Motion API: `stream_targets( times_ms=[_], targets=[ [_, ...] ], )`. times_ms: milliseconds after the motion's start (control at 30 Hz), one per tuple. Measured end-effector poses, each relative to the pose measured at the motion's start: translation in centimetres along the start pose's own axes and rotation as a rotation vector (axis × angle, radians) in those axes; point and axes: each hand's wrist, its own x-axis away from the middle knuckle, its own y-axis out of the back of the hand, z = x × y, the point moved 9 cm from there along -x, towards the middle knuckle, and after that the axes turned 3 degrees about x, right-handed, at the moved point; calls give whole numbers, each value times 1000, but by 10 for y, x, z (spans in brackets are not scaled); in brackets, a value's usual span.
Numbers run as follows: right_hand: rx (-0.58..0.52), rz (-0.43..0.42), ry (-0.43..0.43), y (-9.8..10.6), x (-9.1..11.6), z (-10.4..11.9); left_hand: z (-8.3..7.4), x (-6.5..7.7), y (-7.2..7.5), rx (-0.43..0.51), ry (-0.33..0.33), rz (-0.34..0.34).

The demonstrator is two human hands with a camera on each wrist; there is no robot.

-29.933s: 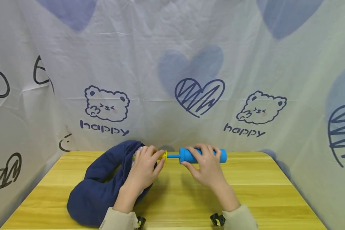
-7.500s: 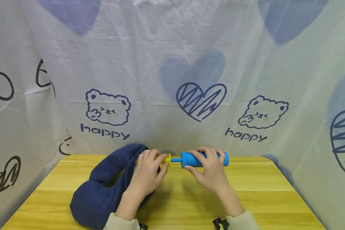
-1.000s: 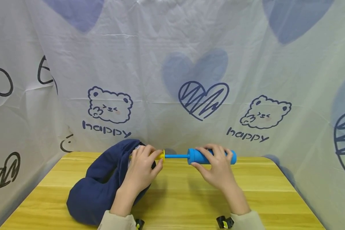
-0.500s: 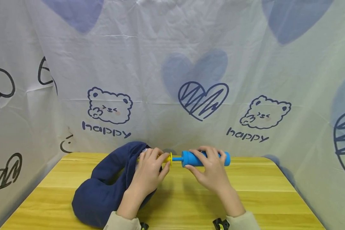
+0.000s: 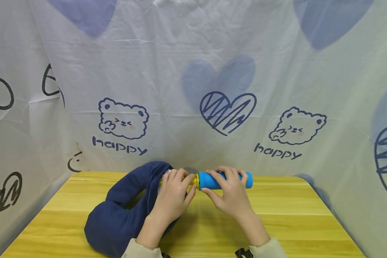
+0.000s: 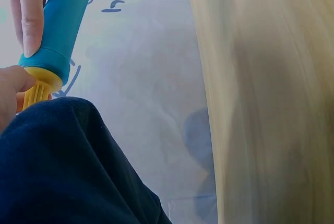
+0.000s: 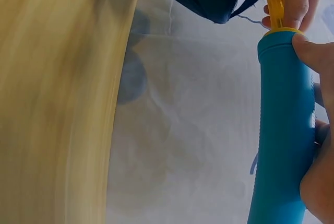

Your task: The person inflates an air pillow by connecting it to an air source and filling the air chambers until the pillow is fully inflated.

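Observation:
A navy U-shaped neck pillow [image 5: 111, 224] lies on the left of the table, its fabric cover parted at the right-hand end. My left hand [image 5: 171, 197] pinches the yellow nozzle end [image 7: 275, 2] of a hand air pump right at that opening. Around the pump's blue barrel [image 5: 209, 181] curl the fingers and thumb of my right hand [image 5: 233, 196]. The barrel sits against the yellow flange, with no blue rod showing between them. In the right wrist view a bit of clear plastic shows beside the nozzle tip; my left fingers hide most of the joint.
The wooden table [image 5: 277, 215] runs up to a pale cloth backdrop [image 5: 167, 89] printed with hearts, bears and lettering. More of this cloth hangs on the left and right sides. Dark wrist camera mounts [image 5: 243, 253] show by the sleeves.
From a second ago, my right hand has pushed the blue barrel left until the exposed rod vanished. My left hand, the nozzle and the pillow have shifted slightly right.

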Motion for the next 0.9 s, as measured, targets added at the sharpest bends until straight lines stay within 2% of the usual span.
stream_targets(
  times_ms=[400, 900],
  targets=[
    [1, 24, -28, 4, -1, -6, 4, -1, 2, 29, 12, 2],
    [0, 46, -81, 20, 0, -33, 27, 2, 23, 29, 16, -63]
  ],
)
